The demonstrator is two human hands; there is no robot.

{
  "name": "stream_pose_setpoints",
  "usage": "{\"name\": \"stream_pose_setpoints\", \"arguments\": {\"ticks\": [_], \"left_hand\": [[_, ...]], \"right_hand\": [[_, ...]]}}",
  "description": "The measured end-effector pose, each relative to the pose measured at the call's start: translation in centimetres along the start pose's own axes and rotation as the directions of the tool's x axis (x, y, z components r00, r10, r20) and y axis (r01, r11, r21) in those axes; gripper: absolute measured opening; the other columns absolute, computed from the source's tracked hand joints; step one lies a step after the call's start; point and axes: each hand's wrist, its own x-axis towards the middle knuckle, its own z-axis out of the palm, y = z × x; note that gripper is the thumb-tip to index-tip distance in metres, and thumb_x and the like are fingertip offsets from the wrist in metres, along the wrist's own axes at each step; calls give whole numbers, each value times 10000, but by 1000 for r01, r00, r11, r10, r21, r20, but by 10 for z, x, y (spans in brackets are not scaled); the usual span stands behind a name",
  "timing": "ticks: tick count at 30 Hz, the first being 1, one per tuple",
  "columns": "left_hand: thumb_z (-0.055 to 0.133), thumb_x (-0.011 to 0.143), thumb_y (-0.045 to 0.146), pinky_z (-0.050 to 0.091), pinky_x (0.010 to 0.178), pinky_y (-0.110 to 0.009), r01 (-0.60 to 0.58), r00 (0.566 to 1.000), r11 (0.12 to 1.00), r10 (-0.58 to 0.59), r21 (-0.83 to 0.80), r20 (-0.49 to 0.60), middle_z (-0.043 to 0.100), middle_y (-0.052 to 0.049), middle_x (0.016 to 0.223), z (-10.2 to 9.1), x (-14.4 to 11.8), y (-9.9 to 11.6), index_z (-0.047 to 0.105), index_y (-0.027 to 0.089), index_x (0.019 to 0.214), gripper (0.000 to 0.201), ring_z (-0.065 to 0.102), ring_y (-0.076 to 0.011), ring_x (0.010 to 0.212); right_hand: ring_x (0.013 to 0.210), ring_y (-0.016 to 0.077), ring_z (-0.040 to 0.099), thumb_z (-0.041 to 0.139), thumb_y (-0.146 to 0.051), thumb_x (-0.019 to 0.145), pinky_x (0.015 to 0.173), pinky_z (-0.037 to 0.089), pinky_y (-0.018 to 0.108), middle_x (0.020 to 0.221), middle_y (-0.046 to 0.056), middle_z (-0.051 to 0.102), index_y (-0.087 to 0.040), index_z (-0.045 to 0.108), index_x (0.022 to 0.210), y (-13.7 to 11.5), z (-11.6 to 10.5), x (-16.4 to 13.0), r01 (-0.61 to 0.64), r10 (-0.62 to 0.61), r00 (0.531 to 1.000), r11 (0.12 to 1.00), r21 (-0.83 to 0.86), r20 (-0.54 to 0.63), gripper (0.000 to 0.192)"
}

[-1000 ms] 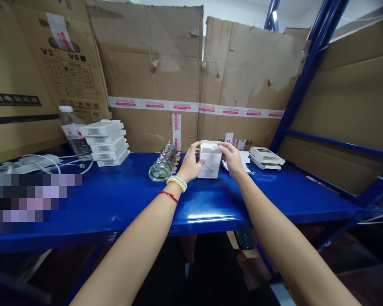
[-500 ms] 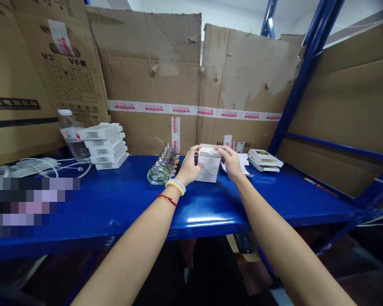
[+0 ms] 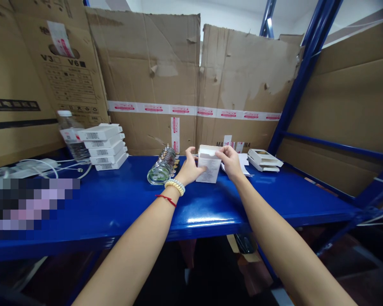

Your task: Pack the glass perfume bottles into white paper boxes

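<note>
A small white carton [image 3: 208, 168] with printed lines stands upright on the blue shelf, its top open. My left hand [image 3: 190, 167] is at the carton's left side, its thumb across the front face and its index finger raised. The other fingers are partly hidden. At the carton's upper right edge, my right hand [image 3: 230, 162] pinches with thumb and fingertips beside the opening. A row of clear glass bottles [image 3: 160, 173] with gold-coloured tops stands just left of my left hand. White papers or flattened card [image 3: 244, 161] lie behind my right hand.
Stacked white boxes [image 3: 106, 146] and a plastic water bottle [image 3: 70, 135] stand at left, near white cables [image 3: 46, 166]. More white boxes [image 3: 264, 160] lie at right. Cardboard sheets [image 3: 153, 76] wall the back of the blue shelf [image 3: 121, 199]. A blue post [image 3: 293, 93] rises at right.
My left fingers have lifted away from the carton's top edge, and the thumb reaches farther across its front. My right fingertips have drawn closer together at the top edge.
</note>
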Motion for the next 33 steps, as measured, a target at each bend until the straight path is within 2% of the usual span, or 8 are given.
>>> {"name": "stream_pose_setpoints", "arguments": {"ticks": [5, 10, 14, 19, 23, 27, 30, 33], "left_hand": [[709, 716, 200, 495, 902, -440, 30, 999, 999, -31, 14, 28, 617, -131, 1108, 1, -3, 1, 236, 205, 1229, 698, 657, -203, 907], [760, 665, 385, 450, 985, -476, -137, 985, 929, 165, 345, -54, 507, -174, 1270, 6, -12, 16, 282, 197, 1276, 798, 568, -292, 1146], [776, 619, 404, 459, 985, -486, -194, 963, 798, 265, 571, -43, 483, -148, 1242, 16, -22, 27, 373, 188, 1271, 796, 538, -329, 1161], [733, 652, 275, 445, 1014, -440, -296, 817, 717, 532, 630, -221, 399, -128, 1220, 12, -20, 49, 454, 182, 1197, 620, 498, -286, 1167], [764, 628, 262, 406, 1045, -452, -229, 730, 690, 588, 687, -348, 380, -113, 1190, -45, 1, 73, 502, 192, 1131, 571, 481, -270, 1126], [818, 549, 280, 359, 1057, -512, 45, 654, 718, 504, 694, -564, 436, -89, 1085, -147, 21, 75, 482, 134, 1096, 658, 453, -272, 1097], [828, 537, 271, 319, 1076, -529, 282, 512, 737, 425, 614, -746, 435, -83, 1119, -217, 21, 62, 451, 159, 1025, 626, 426, -279, 1127], [804, 578, 279, 317, 1085, -504, 410, 429, 729, 376, 548, -821, 435, -64, 1173, -260, 13, 48, 439, 202, 981, 549, 422, -268, 1145]], "right_hand": [[604, 123, 525, 733, -242, 511, 580, 412, 258, 682, -60, 565, -236, 421, 832, -1, -2, 0, -60, 52, 992, 996, 61, 112, 447], [596, 133, 561, 764, -300, 522, 540, 466, 262, 671, -71, 553, -250, 374, 841, 2, -4, 8, -1, 34, 969, 991, 135, -246, 507], [615, 140, 598, 808, -341, 504, 478, 490, 241, 655, -81, 534, -251, 360, 827, -3, -5, 9, -12, 103, 948, 957, 289, -303, 560], [638, 137, 633, 747, -540, 594, 464, 539, 256, 816, -40, 600, -262, 361, 936, -13, -5, 7, -15, 130, 963, 900, 436, -235, 586], [601, 116, 609, 692, -576, 630, 394, 498, 219, 859, -24, 583, -258, 384, 977, -14, -6, 7, -77, 169, 965, 915, 396, -202, 562], [586, 103, 579, 674, -542, 644, 387, 468, 200, 835, -29, 557, -251, 395, 998, -12, -1, 5, -61, 123, 976, 947, 316, -179, 537], [598, 108, 567, 679, -522, 641, 382, 445, 198, 825, -23, 538, -235, 404, 1015, -10, 4, 2, -38, 84, 980, 968, 247, -179, 545], [623, 120, 566, 664, -519, 668, 387, 428, 201, 823, -19, 530, -234, 406, 1029, -9, 6, 0, -18, 49, 985, 983, 181, -166, 527]]}}
